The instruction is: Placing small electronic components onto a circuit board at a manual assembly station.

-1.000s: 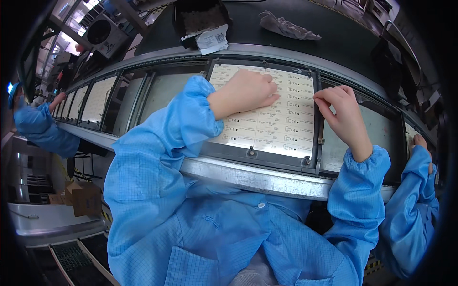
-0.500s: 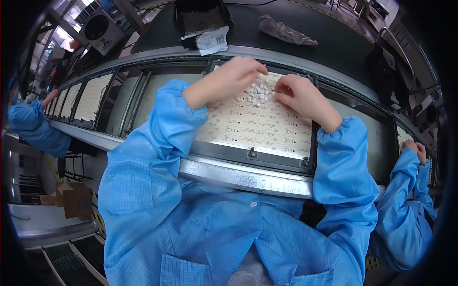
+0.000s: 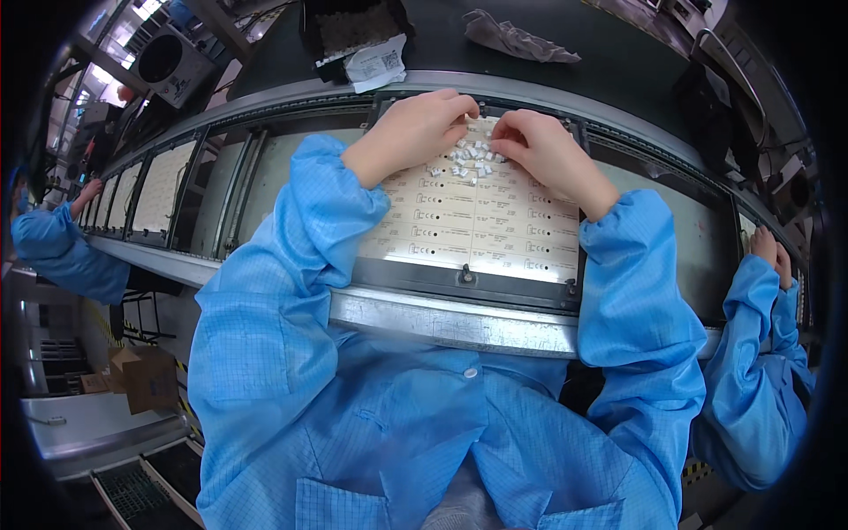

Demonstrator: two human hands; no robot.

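Observation:
A pale panel of printed circuit boards [image 3: 433, 234], marked in repeated rows, lies in a dark frame [image 3: 521, 296] before me. Small white connector-like pieces [image 3: 468, 162] are heaped loosely on its upper part. My left hand [image 3: 424, 128] is over the panel's far edge, just left of and beyond the heap, fingers bent and drawn together. From the right, my right hand [image 3: 543, 152] reaches in with thumb and forefinger pinched beside the heap. Whatever either hand's fingertips hold is too small or hidden to make out.
Metal rails [image 3: 442, 327] carry the frame. Beyond them, a black bin [image 3: 353, 31] of small pieces, a white labelled bag [image 3: 375, 64] and a crumpled cloth [image 3: 519, 37] rest on a dark green surface. Co-workers' blue sleeves [image 3: 66, 252] [image 3: 751, 309] show at both sides.
Both hands have shifted slightly, staying around the heap; the left fingers have curled in more. The small white pieces lie a little differently. The whole view has tilted slightly.

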